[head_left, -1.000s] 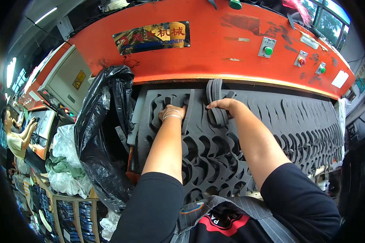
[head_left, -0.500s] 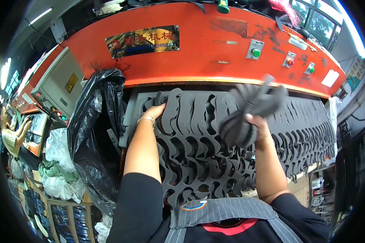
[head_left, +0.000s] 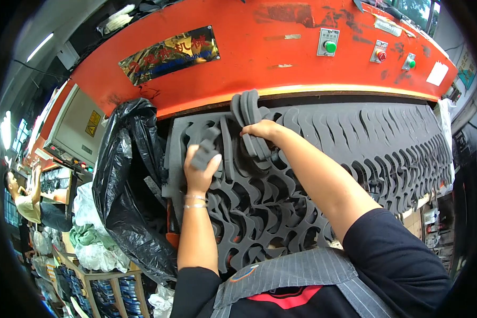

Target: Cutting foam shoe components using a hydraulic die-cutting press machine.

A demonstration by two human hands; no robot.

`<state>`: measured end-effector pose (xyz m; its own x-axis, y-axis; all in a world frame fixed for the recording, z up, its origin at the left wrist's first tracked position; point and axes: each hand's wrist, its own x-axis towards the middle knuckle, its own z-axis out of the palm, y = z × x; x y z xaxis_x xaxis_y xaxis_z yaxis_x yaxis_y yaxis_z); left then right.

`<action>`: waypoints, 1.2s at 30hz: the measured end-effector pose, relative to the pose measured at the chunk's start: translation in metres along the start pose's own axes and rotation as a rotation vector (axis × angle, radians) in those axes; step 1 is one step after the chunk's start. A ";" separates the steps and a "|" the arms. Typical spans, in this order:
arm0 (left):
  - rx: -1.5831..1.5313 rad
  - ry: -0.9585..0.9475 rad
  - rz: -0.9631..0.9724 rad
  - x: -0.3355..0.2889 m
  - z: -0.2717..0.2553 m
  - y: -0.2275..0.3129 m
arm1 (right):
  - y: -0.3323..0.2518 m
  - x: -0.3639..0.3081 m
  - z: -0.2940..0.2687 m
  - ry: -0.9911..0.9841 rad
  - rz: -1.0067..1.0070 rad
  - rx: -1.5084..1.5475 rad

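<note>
A thick dark grey foam sheet (head_left: 323, 115), cut into rows of wavy pieces and curved holes, lies before me. Near its left end my left hand (head_left: 199, 172) is closed around a grey foam piece (head_left: 209, 142), lifted off the sheet. To the right of it my right hand (head_left: 264, 131) grips a bundle of curved foam pieces (head_left: 246, 106), its fingers wrapped behind them. The lower end of this bundle hangs over the gap where pieces have come out. A loose narrow strip (head_left: 227, 151) of foam stands between my two hands.
Beyond the sheet rises an orange machine (head_left: 238, 63) with green and red buttons. A black plastic bag (head_left: 111, 185) gapes at the left, beside a wooden rack (head_left: 103, 283) of dark parts. Further left, another person (head_left: 29, 204) sits at a bench.
My right hand has swung left with its bundle of foam pieces, close to my left hand. My left hand has pulled a foam piece up from the sheet. The view has shifted slightly.
</note>
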<state>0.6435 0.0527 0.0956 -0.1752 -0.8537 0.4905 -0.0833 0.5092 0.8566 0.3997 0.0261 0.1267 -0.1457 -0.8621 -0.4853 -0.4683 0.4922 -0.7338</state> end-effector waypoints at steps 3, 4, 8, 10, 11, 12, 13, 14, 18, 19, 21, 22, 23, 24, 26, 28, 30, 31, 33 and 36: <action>0.343 -0.234 -0.203 0.045 0.022 0.004 | -0.012 0.008 0.016 0.011 -0.023 0.000; 0.510 -0.323 -0.365 0.060 0.034 -0.001 | -0.001 0.022 0.019 -0.012 -0.043 0.055; 0.445 -0.538 -0.562 0.082 0.048 -0.008 | 0.017 0.039 0.009 -0.130 0.065 0.237; 0.568 -0.606 -0.646 0.089 0.053 -0.001 | 0.024 0.043 0.009 -0.300 0.050 0.419; 0.565 -0.629 -0.669 0.093 0.055 -0.004 | 0.022 0.044 0.007 -0.297 0.113 0.430; 0.562 -0.643 -0.705 0.095 0.050 -0.010 | 0.012 0.037 0.010 -0.308 0.177 0.433; 0.612 -0.731 -0.739 0.107 0.058 -0.002 | 0.011 0.045 0.003 -0.359 0.198 0.386; 0.718 -0.754 -0.806 0.112 0.069 0.007 | 0.023 0.045 -0.005 -0.317 0.172 0.402; 0.914 -0.804 -0.678 0.108 0.078 -0.008 | 0.039 0.022 0.004 -0.170 0.002 0.547; 0.937 -0.820 -0.636 0.109 0.084 -0.007 | 0.050 0.020 -0.002 -0.125 -0.056 0.523; 0.948 -0.789 -0.671 0.108 0.090 -0.008 | 0.072 -0.002 -0.012 -0.054 -0.271 0.652; 0.972 -0.744 -0.731 0.105 0.081 -0.010 | 0.062 -0.040 -0.017 -0.047 -0.088 0.662; 0.988 -0.772 -0.756 0.104 0.080 -0.006 | 0.077 -0.065 -0.020 -0.078 -0.159 0.937; 0.977 -0.766 -0.754 0.104 0.083 -0.003 | 0.099 -0.092 -0.028 0.016 -0.170 1.075; 1.010 -0.760 -0.706 0.107 0.095 -0.001 | 0.133 -0.146 -0.045 0.038 -0.231 1.234; 1.041 -0.777 -0.671 0.103 0.095 0.008 | 0.156 -0.177 -0.055 0.147 -0.533 1.180; 0.932 -0.841 -0.769 0.110 0.086 0.007 | 0.157 -0.198 -0.057 0.329 -0.714 1.219; 0.922 -0.843 -0.748 0.115 0.083 -0.003 | 0.162 -0.206 -0.058 0.322 -0.720 1.313; 0.798 -0.891 -0.905 0.127 0.081 -0.031 | 0.199 -0.205 -0.074 0.094 -0.766 1.445; 0.844 -0.920 -0.988 0.136 0.087 -0.043 | 0.129 -0.215 -0.037 0.304 -0.563 1.346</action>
<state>0.5374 -0.0755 0.1118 -0.2057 -0.6757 -0.7079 -0.9597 -0.0022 0.2810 0.3389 0.2708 0.1540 -0.4746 -0.8802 -0.0057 0.5878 -0.3122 -0.7464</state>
